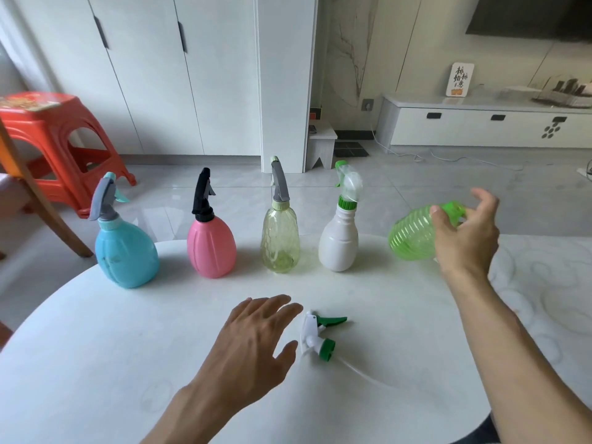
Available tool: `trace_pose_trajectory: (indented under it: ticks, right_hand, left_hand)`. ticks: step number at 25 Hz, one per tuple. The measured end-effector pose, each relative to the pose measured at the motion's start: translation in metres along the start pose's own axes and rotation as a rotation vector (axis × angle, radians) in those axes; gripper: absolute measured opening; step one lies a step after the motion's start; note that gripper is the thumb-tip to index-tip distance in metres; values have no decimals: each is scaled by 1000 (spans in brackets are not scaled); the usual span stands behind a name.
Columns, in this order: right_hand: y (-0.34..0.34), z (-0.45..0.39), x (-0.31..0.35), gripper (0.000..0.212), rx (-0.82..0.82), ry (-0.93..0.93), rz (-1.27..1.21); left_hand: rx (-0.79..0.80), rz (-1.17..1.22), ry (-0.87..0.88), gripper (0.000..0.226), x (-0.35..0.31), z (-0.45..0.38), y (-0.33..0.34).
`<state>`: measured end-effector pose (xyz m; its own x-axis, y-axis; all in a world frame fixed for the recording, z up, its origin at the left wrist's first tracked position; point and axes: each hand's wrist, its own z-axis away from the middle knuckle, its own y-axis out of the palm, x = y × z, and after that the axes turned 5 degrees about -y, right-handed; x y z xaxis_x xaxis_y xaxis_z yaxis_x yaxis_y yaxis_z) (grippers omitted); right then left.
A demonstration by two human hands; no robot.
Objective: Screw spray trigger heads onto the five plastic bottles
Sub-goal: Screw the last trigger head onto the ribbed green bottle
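Four bottles stand in a row on the white round table (96, 363), each with a trigger head on: blue (128, 254), pink (211, 248), clear yellow (281, 241) and white (339, 241). A ribbed green bottle (411, 235) without a head is tilted at the right end. My right hand (464, 232) is on its neck, thumb on its shoulder and fingers curled loosely behind. A loose white and green trigger head (320, 334) lies on the table, its thin tube trailing right. My left hand (256, 334) hovers just left of it, fingers spread, holding nothing.
An orange plastic stool (48, 136) and a wooden chair leg (38, 193) stand to the left of the table. Beyond are white cupboards, a pillar and a low TV cabinet (480, 126). The table's right edge runs close under the green bottle.
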<state>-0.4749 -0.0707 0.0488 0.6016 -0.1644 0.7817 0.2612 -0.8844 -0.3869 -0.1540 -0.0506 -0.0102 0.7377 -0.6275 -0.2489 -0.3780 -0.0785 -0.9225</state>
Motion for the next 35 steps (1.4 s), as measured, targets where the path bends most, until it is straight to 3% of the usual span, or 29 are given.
trace_pose_trajectory:
  ticks: [2,4,6,9,11,14,21,23,25,27,29,32,35]
  right_hand:
    - [-27,5,21,58,-54,-10,-94]
    - [-44,23,44,55,-24,-49,-241]
    - [-45,54,65,52,170,-47,-410]
    - [-25,106,84,52,582,53,-580]
    - [-15,124,91,53,769,171,-685]
    - [-10,125,92,55,868,288,-751]
    - [-4,123,87,34,1054,290,-716]
    - [-4,113,79,16,997,267,-527]
    - [0,115,68,11,976,-10,48]
    - [6,135,58,18,1099,-238,520]
    - [12,156,51,28,1206,-288,640]
    - [21,162,43,20,1111,-434,708]
    - [20,159,44,21,1105,-399,785]
  left_hand:
    - [-74,128,-76,60,1,-2,-9]
    - [-115,305,-129,82,4,-1,-20]
    - [-99,421,-105,106,5,2,-29]
    - [-96,450,-51,124,2,7,-32]
    - [-92,478,-65,124,2,11,-30]
    - [-109,481,-121,115,6,14,-30]
    - [-150,425,-189,102,6,12,-30]
    - [-168,301,-195,103,7,10,-30]
    - [-176,208,-215,104,7,8,-30]
    - [-174,203,-254,104,9,6,-31]
    - [-179,214,-269,104,11,5,-32]
    - [-191,206,-261,104,13,6,-31]
    - [-193,190,-261,103,16,9,-32]
